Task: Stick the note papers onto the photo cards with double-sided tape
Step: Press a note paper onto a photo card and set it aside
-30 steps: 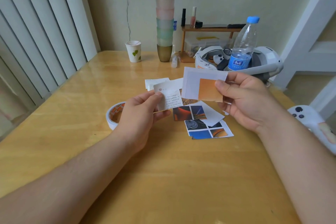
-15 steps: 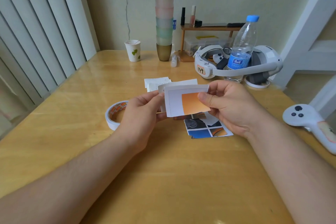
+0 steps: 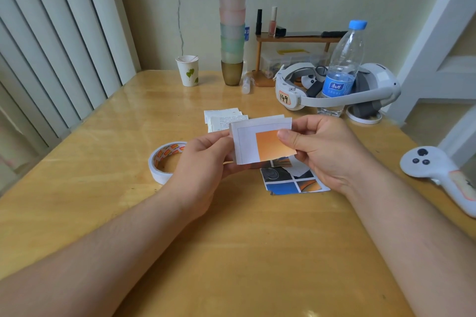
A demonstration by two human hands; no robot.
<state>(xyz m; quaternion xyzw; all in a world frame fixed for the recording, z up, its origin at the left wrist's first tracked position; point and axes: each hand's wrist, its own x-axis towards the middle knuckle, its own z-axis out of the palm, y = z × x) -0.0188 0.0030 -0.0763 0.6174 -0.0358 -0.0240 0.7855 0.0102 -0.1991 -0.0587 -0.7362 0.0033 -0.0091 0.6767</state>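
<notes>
Above the middle of the table (image 3: 231, 252), both hands hold a photo card (image 3: 260, 143) upright: left hand (image 3: 206, 159) fingers pinch its left edge, right hand (image 3: 324, 149) thumb and fingers pinch its right side. A second sheet edge shows just behind it, likely the note paper being pressed on; next comes squaring and firm pressing. The tape itself is hidden. The tape roll (image 3: 166, 159) lies beside the left hand, more photo cards (image 3: 291, 180) beneath

White card (image 3: 247, 145) w/ orange square, blue-capped bottle (image 3: 343, 69), leaf-print cup (image 3: 188, 71)
</notes>
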